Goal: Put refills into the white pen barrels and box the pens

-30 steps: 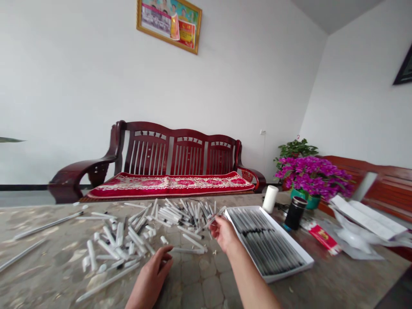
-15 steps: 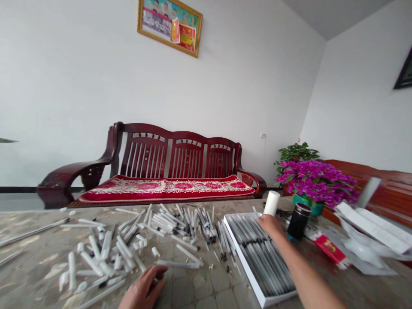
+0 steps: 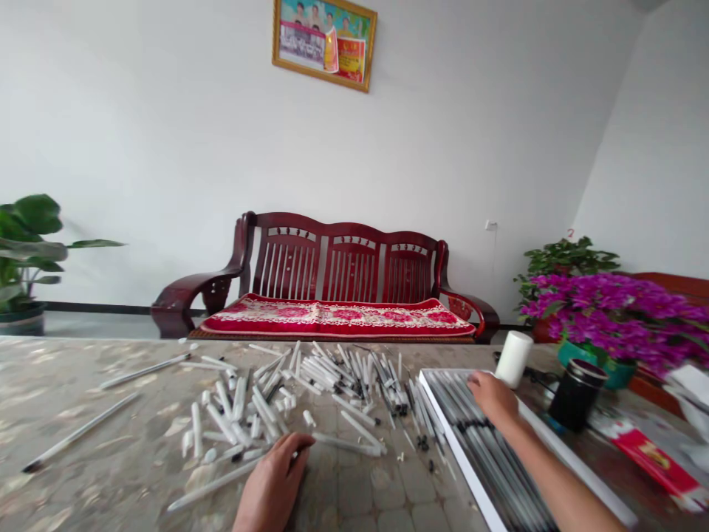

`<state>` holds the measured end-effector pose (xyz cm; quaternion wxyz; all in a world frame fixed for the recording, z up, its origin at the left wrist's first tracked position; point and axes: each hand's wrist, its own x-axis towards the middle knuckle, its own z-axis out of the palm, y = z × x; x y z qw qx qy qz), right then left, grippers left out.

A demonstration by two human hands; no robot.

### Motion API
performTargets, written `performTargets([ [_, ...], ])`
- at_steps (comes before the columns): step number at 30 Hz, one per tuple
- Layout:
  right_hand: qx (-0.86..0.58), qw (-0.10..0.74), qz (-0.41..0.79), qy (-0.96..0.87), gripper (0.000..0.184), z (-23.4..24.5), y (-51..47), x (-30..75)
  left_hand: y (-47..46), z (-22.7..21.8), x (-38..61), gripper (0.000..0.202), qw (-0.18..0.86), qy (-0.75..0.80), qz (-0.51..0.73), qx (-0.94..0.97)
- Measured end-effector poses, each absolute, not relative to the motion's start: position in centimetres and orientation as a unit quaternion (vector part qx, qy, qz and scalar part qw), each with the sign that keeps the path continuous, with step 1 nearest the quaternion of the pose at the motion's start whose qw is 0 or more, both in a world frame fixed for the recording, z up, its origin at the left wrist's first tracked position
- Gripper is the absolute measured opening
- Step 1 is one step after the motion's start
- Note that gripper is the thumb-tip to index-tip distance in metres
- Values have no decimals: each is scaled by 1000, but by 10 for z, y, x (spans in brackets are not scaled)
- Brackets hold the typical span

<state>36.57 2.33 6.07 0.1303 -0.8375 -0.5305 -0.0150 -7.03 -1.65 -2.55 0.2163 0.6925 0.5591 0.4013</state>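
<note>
My right hand (image 3: 495, 403) is over the far part of a shallow white box (image 3: 457, 462), its fingers drawn together and touching the pens. Whatever they pinch is hidden. Clear pens with dark ends (image 3: 487, 451) lie in rows inside the box. My left hand (image 3: 274, 480) rests on the table with loosely bent fingers, a gap beside the thumb, and no object visible in it. Close to it are a long translucent tube (image 3: 213, 484) and another tube (image 3: 346, 443). Beyond spreads a loose pile of white caps and pen barrels (image 3: 266, 410).
Two long pens (image 3: 83, 432) lie at the left of the patterned table (image 3: 127, 473). Small black pieces (image 3: 424, 443) sit beside the box. To the right stand a white roll (image 3: 514, 360), a black cup (image 3: 576, 395), a red packet (image 3: 656, 462) and purple flowers (image 3: 614, 314).
The view has turned left, so everything sits further right. A pale stick end that rose beside my right fingers above the box's far rim no longer shows. My left hand remains on the table.
</note>
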Motion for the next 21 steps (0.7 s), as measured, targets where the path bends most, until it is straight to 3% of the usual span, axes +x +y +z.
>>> performTargets([
  [6,-727,176,48,-662,21,45,40,242,-22,-20,-65,24,228,576,360,697],
  [10,-733,167,39,-658,21,32,61,182,-23,-19,-64,24,237,574,360,696],
  [16,-757,131,6,-640,32,29,95,149,-22,-22,-61,24,243,587,358,685],
  [21,-770,113,20,-628,26,26,99,148,-24,-18,-59,26,254,584,361,681],
])
